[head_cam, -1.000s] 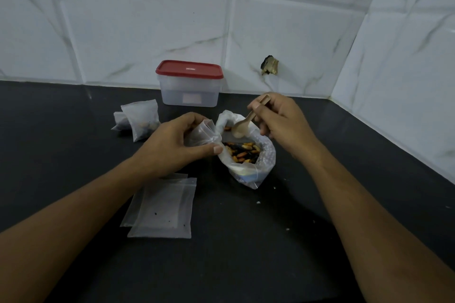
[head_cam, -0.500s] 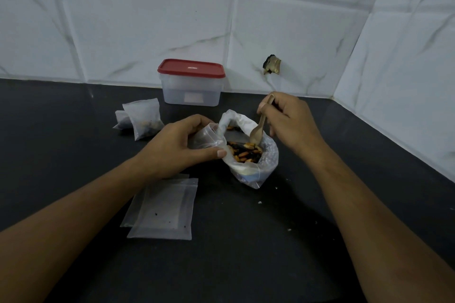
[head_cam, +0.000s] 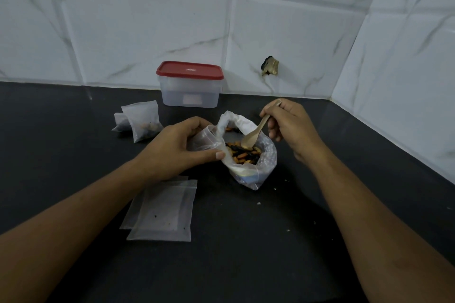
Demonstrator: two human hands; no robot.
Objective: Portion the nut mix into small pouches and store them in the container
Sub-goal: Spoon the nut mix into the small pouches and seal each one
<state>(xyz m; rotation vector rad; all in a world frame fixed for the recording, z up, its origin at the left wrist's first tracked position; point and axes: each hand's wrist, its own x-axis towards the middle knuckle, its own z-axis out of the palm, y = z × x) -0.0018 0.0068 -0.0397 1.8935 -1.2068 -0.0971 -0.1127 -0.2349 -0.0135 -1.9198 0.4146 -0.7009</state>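
Two hands work over a dark countertop (head_cam: 246, 253). The left hand (head_cam: 177, 147) pinches a small clear pouch (head_cam: 205, 140) beside the open bag of nut mix (head_cam: 246, 155); the right hand (head_cam: 290, 128) grips a wooden spoon (head_cam: 256, 133), bowl touching the nuts. Filled pouches (head_cam: 142, 120) lie left; empty pouches (head_cam: 162, 209) nearer; the red-lidded container (head_cam: 190, 86) stands closed at the wall.

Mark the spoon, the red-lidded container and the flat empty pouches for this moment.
spoon (head_cam: 249, 141): head view, on its bowl, over the nuts.
container (head_cam: 189, 97): head view, on its clear front wall.
empty pouches (head_cam: 163, 214): head view, on the top pouch's middle.
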